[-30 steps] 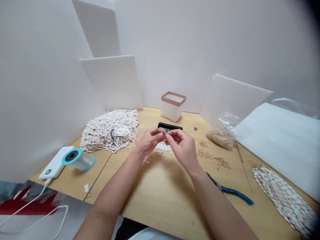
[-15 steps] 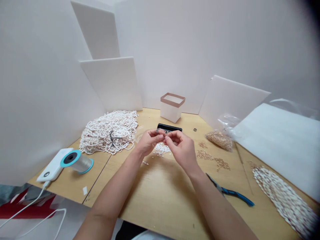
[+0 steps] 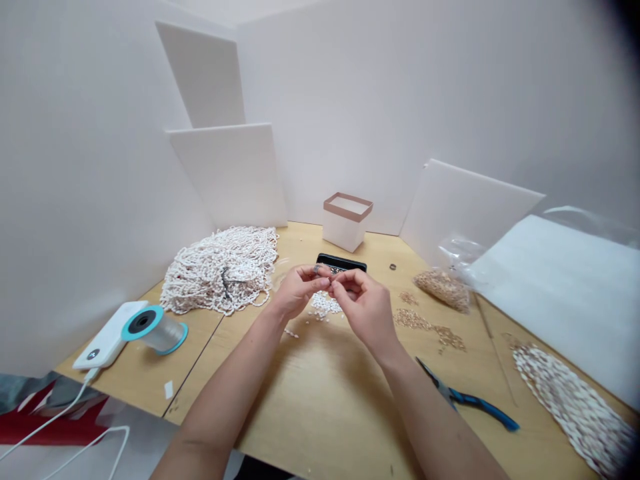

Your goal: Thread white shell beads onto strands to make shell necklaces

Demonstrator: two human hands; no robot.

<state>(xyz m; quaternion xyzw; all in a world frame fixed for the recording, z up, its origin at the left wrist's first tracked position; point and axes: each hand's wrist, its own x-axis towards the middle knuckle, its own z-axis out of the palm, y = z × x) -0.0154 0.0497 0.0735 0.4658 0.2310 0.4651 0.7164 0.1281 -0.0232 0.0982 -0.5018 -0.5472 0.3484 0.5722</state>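
Note:
Over the middle of the table, my left hand (image 3: 300, 288) and my right hand (image 3: 364, 303) meet fingertip to fingertip. Both are pinched closed around something too small to make out. A ring-like band shows on a finger of the left hand. Just beneath them lies a small heap of white beads (image 3: 324, 304). Behind the fingers is a black tray (image 3: 342, 261) with small shiny pieces, partly hidden by the hands. To the right of my right hand, small gold pieces (image 3: 413, 319) are spread on the wood.
Bundled white bead strands (image 3: 220, 270) and a spool of clear line (image 3: 157, 331) with a white power bank (image 3: 111, 337) are at left. A box (image 3: 345, 227) stands behind. Pliers (image 3: 473, 399), a bag of gold pieces (image 3: 443, 290) and a beaded bundle (image 3: 570, 403) lie right.
The view has tilted slightly, so everything sits a little lower in the picture. My hands keep nearly the same pinched pose, with only slight finger movement.

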